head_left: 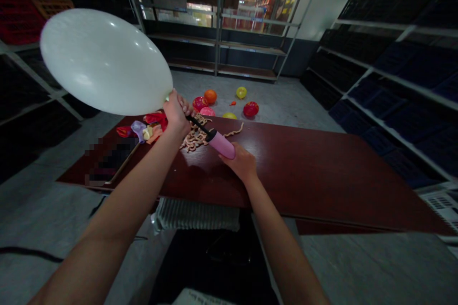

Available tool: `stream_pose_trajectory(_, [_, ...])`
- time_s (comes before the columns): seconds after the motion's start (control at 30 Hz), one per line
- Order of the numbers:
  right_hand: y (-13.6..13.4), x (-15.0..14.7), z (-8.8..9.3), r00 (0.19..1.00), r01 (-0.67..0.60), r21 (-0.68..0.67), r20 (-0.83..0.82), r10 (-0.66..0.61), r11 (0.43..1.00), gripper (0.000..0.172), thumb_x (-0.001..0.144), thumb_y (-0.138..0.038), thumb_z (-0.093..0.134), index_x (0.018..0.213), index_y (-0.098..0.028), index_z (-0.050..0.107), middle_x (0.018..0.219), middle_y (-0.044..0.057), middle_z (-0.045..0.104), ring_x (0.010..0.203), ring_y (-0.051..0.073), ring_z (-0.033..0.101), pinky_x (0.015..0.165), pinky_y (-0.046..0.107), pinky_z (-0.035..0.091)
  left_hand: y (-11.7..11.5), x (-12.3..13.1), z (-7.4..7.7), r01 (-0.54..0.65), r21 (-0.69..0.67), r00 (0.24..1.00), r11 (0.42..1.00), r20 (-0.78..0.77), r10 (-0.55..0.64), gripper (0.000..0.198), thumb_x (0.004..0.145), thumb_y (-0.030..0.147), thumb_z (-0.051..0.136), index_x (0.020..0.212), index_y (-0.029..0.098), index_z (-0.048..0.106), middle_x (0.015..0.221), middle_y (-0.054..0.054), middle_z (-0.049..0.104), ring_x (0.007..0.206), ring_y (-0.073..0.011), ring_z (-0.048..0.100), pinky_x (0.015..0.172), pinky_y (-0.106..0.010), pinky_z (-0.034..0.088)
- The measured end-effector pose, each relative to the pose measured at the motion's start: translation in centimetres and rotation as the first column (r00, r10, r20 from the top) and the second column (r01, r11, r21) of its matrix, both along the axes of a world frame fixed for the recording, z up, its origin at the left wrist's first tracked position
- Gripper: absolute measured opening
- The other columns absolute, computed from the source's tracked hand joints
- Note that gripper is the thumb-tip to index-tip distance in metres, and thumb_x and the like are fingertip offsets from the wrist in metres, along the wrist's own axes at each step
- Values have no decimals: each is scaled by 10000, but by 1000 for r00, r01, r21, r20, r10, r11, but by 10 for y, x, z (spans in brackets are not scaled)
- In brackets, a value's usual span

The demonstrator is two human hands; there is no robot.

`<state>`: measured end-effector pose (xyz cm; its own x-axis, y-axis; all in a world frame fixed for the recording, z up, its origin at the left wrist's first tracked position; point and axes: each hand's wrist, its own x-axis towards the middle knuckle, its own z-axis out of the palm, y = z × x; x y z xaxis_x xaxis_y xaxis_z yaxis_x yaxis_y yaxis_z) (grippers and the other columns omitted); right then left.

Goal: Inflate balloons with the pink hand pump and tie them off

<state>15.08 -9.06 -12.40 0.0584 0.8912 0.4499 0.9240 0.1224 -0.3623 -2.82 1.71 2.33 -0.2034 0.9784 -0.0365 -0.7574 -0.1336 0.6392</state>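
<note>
A big inflated white balloon point(107, 62) fills the upper left, its neck pinched in my left hand point(177, 113). From that hand the black rod of a pink balloon pump point(222, 144) runs down to the right. My right hand point(240, 159) is wrapped around the far end of the pump's pink barrel. Whether the nozzle sits inside the balloon's neck is hidden by my left fingers. Below the pump lies a tangle of uninflated beige long balloons point(195, 139). Left of them is a pile of limp coloured balloons point(145, 128).
The dark red table point(304, 167) spans the view, with a dark flat tablet-like object point(116, 159) at its left. Beyond it, several inflated balloons point(251, 109) lie on the floor. Metal shelves point(246, 47) stand behind, and crates point(404, 105) line the right.
</note>
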Motion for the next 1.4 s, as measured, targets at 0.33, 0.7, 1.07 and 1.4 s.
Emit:
stream_pose_trajectory(0.33, [-2, -1, 5, 990, -84, -53, -121, 77, 995, 488, 828, -526, 741, 1206, -236, 638, 1066, 61, 761, 942, 253, 731, 751, 317, 512, -14, -36, 67, -40, 107, 996, 993, -69, 48, 517, 1083, 302, 376, 597, 204, 230, 395, 47, 211, 336, -87, 166, 338, -225, 192])
stream_pose_trajectory(0.7, [3, 11, 1, 902, 42, -25, -430, -49, 999, 419, 800, -548, 683, 1076, -243, 606, 951, 51, 741, 838, 262, 714, 723, 330, 503, -21, 51, 92, 80, 287, 976, 955, -216, -17, 516, 1078, 339, 464, 617, 220, 264, 444, 60, 192, 333, -87, 190, 355, -251, 180])
stream_pose_trajectory(1.07, [4, 13, 3, 859, 144, -54, -489, -152, 988, 392, 777, -526, 701, 1043, -249, 620, 873, 29, 742, 789, 255, 706, 660, 300, 456, -22, 117, 7, 233, 120, 956, 965, -212, -204, 556, 974, 414, 655, 594, 216, 301, 405, 72, 249, 273, -64, 247, 304, -229, 163])
stream_pose_trajectory(1.4, [1, 3, 5, 991, 61, -46, -116, -66, 997, 436, 807, -521, 759, 1127, -239, 666, 996, 53, 773, 838, 243, 727, 640, 283, 428, -9, 54, -22, 94, -31, 993, 995, -71, -96, 520, 1058, 289, 436, 569, 210, 277, 388, 77, 236, 274, -72, 223, 323, -223, 190])
